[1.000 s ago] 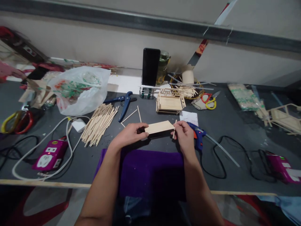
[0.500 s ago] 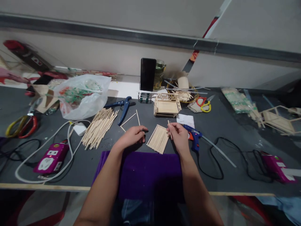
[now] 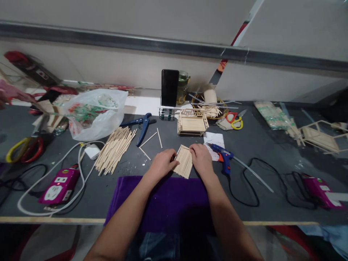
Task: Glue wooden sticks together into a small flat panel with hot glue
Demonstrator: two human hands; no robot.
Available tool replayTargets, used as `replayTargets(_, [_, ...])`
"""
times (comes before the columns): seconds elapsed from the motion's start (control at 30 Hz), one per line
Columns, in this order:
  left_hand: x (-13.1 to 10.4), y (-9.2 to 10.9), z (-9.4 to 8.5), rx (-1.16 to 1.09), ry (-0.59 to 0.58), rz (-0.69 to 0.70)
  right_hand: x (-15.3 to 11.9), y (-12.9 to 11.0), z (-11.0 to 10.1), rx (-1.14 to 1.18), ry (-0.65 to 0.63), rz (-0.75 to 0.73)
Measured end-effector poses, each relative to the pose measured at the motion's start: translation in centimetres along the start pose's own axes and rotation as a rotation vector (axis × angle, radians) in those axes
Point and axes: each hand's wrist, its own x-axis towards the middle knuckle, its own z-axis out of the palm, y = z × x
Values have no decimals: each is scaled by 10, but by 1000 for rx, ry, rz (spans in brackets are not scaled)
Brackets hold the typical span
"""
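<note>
The person's left hand [image 3: 164,160] sets thumb and curled fingers at the nine o'clock edge of the flat, pale wooden-stick panel [image 3: 184,163], lying on the dark grey tabletop [image 3: 171,141]; whether it pinches or merely braces, I cannot tell; the right hand [image 3: 200,156] bends its fingers at the three o'clock edge, grip equally hidden; uneven squeezing could skew the panel or loosen a stick; the blue-and-orange plastic glue gun [image 3: 226,158] lies nearby at three o'clock; if hot, its tip could burn knuckles swung outward; the folded purple cloth [image 3: 163,206], at six, could snag the panel's near corner.
</note>
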Motion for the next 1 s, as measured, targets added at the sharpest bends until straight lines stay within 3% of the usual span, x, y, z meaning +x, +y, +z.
replayTargets(0.17, [1, -14, -8, 168, 141, -86, 4, -10, 0, -119, -35, -9])
replayTargets(0.47, [1, -24, -20, -33, 324, -103, 6, -12, -13, -126, 4, 137])
replayTargets(0.67, [-4, -21, -22, 109, 167, -138, -12, -6, -18, 282, -130, 259])
replayTargets(0.73, [-4, -20, -19, 154, 142, -127, -17, -4, -21, 343, -97, 262])
replayTargets(0.87, [3, -23, -10, 173, 167, -57, -18, -4, -30, 304, 51, 202])
replayTargets(1.0, [13, -29, -6, 275, 256, -31, -17, -11, -31, 282, 43, 168])
